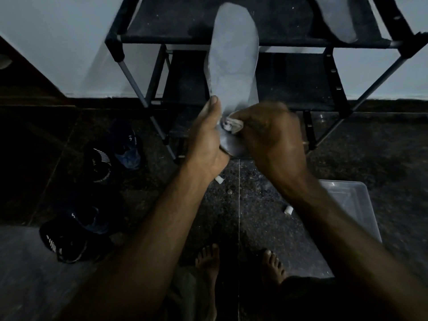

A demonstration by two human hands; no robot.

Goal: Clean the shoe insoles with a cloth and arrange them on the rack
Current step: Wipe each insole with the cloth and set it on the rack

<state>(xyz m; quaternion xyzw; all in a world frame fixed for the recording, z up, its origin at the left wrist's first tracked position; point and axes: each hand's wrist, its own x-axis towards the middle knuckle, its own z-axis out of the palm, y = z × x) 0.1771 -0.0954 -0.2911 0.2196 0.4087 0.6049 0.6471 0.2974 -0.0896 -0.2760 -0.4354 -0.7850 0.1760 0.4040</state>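
My left hand (206,135) grips the heel end of a long grey insole (232,59), which points up and away over the black shoe rack (289,40). My right hand (273,133) holds a crumpled pale cloth (229,125) pressed against the insole near its heel. A second grey insole (335,17) lies on the rack's top shelf at the right, partly cut off by the frame's edge.
The rack stands against a pale wall on a dark speckled floor. A pair of dark sneakers (76,232), (113,151) sits on the floor at left. A clear plastic tub (352,205) is at right. Small white pieces (218,179) lie near my bare feet (208,258).
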